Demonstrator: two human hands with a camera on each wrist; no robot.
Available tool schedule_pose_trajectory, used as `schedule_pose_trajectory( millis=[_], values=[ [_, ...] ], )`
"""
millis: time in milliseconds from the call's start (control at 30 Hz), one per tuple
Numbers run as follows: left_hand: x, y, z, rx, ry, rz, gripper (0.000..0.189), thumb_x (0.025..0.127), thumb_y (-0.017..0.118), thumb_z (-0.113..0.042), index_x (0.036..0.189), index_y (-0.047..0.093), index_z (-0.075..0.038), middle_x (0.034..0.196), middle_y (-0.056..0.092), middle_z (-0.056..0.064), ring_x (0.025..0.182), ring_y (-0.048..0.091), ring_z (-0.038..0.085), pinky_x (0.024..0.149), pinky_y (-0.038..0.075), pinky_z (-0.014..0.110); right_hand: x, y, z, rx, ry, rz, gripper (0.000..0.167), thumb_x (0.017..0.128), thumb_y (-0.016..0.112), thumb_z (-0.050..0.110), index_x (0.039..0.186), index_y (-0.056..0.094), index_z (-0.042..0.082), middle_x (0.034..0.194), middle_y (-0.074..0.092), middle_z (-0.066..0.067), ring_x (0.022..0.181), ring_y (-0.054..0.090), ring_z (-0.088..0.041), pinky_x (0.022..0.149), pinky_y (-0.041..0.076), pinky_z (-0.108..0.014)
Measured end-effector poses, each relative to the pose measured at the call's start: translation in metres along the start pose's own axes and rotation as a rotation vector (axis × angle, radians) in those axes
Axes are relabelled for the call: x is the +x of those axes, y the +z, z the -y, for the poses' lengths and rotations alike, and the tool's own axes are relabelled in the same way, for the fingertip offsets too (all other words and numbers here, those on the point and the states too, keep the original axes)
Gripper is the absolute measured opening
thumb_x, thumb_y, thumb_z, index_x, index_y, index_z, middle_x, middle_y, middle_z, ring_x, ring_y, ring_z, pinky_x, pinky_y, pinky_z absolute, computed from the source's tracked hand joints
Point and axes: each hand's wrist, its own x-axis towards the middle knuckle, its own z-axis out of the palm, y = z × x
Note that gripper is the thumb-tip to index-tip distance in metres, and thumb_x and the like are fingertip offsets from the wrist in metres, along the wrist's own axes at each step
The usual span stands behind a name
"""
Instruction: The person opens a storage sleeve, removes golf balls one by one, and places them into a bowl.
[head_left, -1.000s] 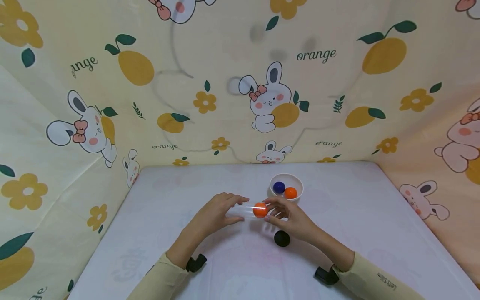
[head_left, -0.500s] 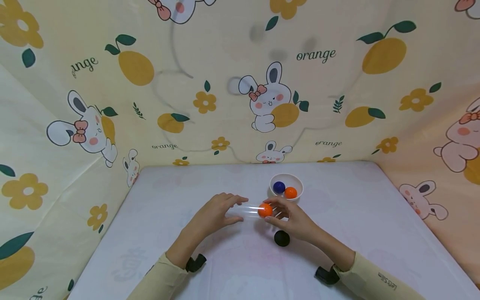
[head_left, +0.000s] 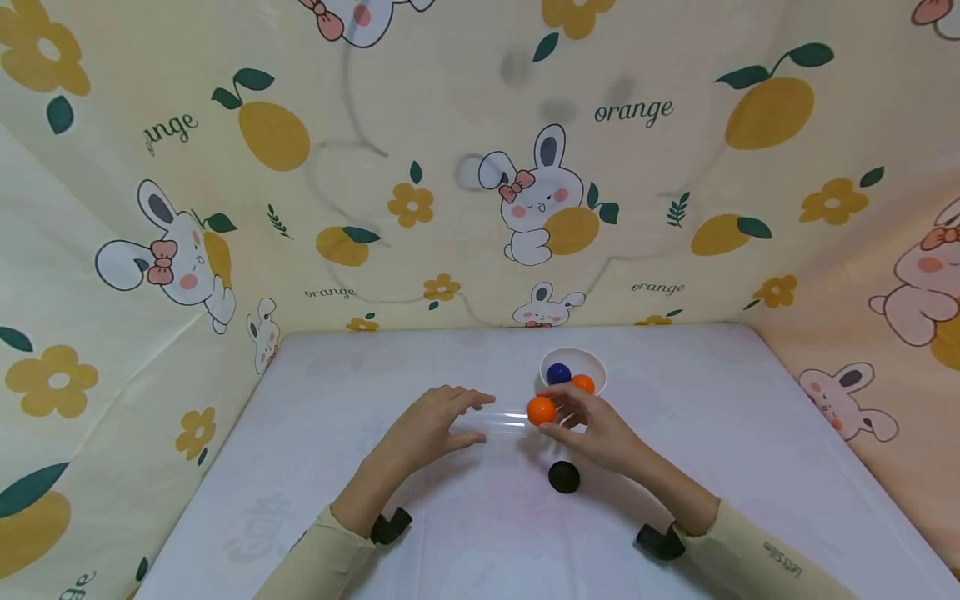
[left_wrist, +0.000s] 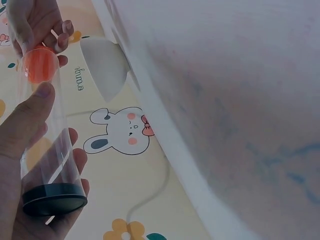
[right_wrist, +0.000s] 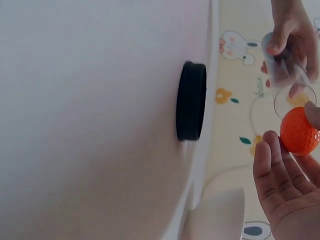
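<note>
My left hand (head_left: 431, 429) grips a clear plastic tube (head_left: 501, 421) that lies sideways, its mouth facing right. In the left wrist view the tube's other end carries a black cap (left_wrist: 54, 199), and fingers curl round the wall. My right hand (head_left: 600, 429) pinches an orange golf ball (head_left: 541, 410) between thumb and fingertips. In the right wrist view the dimpled ball sits at the open rim of the tube (right_wrist: 295, 95). A loose black lid (head_left: 564, 477) rests on the table below my right hand.
Just behind my right hand stands a white bowl (head_left: 597, 364) on the white table (head_left: 660, 542). It holds a dark blue ball (head_left: 558, 373) and a second orange ball (head_left: 583, 382), partly covered by my fingers. A printed cloth (head_left: 450, 108) walls the table's back and sides.
The orange golf ball has moved right, from inside the tube's end to its mouth, and is now between my right fingers. My right hand has shifted slightly right; my left stays put.
</note>
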Motion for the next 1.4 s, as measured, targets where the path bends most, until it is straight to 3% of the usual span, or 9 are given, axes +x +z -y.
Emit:
schedule_pose_trajectory(
  millis=[467,733,1400],
  values=[
    [0.002,-0.001,-0.002,-0.002,0.025,0.000,0.057,0.091,0.089,-0.031,0.143,0.067,-0.020,0.120,0.075,-0.003,0.107,0.068,0.019,0.099,0.058,0.041,0.009,-0.023,-0.003,-0.062,0.004,-0.082,0.048,0.094,0.086,0.022,0.137,0.065,0.014,0.114,0.070,0.000,0.097,0.067,-0.020,0.085,0.060,-0.029],
    [0.002,0.000,-0.003,-0.007,0.001,0.018,0.058,0.091,0.089,-0.032,0.144,0.065,-0.025,0.122,0.075,-0.006,0.109,0.068,0.016,0.099,0.058,0.039,0.014,-0.037,-0.013,-0.106,0.010,-0.136,0.046,0.094,0.086,0.018,0.135,0.065,0.014,0.114,0.073,-0.003,0.096,0.067,-0.021,0.083,0.059,-0.029],
    [0.003,0.003,-0.001,-0.013,0.037,0.008,0.058,0.092,0.089,-0.031,0.143,0.066,-0.021,0.121,0.076,-0.001,0.106,0.069,0.017,0.097,0.059,0.039,0.019,-0.048,-0.032,-0.193,0.091,-0.143,0.051,0.093,0.087,0.021,0.138,0.064,0.014,0.117,0.072,-0.010,0.093,0.063,-0.023,0.076,0.054,-0.024]
  ],
)
